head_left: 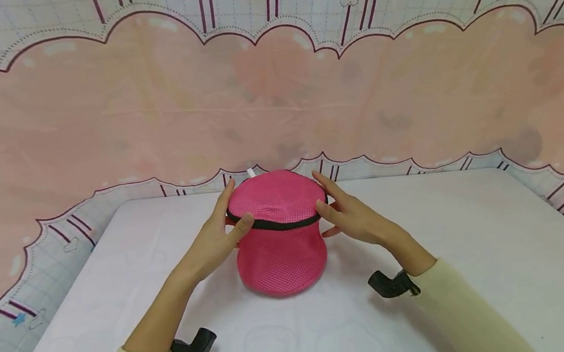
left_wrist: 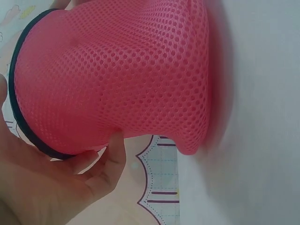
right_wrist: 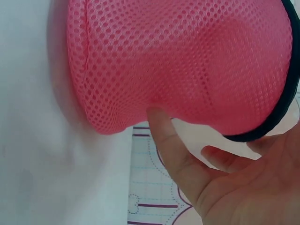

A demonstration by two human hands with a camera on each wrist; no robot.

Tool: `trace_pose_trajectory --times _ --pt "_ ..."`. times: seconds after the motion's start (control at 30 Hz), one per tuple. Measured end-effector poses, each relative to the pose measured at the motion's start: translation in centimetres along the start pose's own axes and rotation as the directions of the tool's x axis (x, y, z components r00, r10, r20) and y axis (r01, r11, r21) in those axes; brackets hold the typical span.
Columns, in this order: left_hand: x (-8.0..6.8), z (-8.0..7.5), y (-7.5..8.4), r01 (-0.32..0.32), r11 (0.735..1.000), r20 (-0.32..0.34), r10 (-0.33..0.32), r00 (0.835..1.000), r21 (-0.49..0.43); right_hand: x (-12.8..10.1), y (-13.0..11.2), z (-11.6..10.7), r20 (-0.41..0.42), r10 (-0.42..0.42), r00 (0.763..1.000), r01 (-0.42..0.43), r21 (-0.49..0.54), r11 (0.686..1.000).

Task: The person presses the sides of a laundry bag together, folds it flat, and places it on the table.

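Observation:
A pink mesh laundry bag (head_left: 282, 255) stands upright on the white table, its body narrowing below a wider rounded top (head_left: 276, 198). A black band (head_left: 284, 224) runs around the edge of that top. My left hand (head_left: 212, 234) holds the bag's left side, thumb on the front of the band and the other fingers around the side. On the opposite side my right hand (head_left: 357, 218) grips the top in the same way. In the right wrist view one finger (right_wrist: 164, 133) touches the mesh below the band. The bag's back and inside are hidden.
The white table (head_left: 127, 270) lies under the bag and reaches out to both sides. A patterned pink and white cloth (head_left: 272, 105) hangs behind its far edge. Black wrist devices (head_left: 194, 348) sit at both sleeves.

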State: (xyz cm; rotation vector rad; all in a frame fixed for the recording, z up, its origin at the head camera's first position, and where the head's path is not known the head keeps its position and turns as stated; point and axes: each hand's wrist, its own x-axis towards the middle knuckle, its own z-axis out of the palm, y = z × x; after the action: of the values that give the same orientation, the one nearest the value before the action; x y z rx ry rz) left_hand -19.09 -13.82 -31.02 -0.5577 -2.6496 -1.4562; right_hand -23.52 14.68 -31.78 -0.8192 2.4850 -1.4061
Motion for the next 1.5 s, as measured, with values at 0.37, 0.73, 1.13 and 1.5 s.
trace_pose_trajectory --times 0.37,0.73,1.13,1.5 --pt "-0.1 0.7 -0.1 0.019 1.000 0.001 -0.019 1.000 -0.011 -0.2 -0.3 0.9 0.019 -0.030 0.999 0.027 0.132 0.991" --pt "0.0 1.6 -0.5 0.081 0.965 0.040 -0.073 0.997 -0.250 -0.2 -0.2 2.0 -0.013 -0.032 0.999 0.035 0.256 0.966" --pt "-0.3 1.8 -0.8 0.085 0.931 0.042 -0.075 0.996 -0.355 0.1 -0.4 2.9 0.012 -0.039 0.999 0.032 0.361 0.932" --pt "-0.2 2.2 -0.7 0.124 0.916 0.056 -0.111 0.992 -0.381 0.1 0.1 3.3 -0.024 -0.050 0.998 0.055 0.389 0.919"
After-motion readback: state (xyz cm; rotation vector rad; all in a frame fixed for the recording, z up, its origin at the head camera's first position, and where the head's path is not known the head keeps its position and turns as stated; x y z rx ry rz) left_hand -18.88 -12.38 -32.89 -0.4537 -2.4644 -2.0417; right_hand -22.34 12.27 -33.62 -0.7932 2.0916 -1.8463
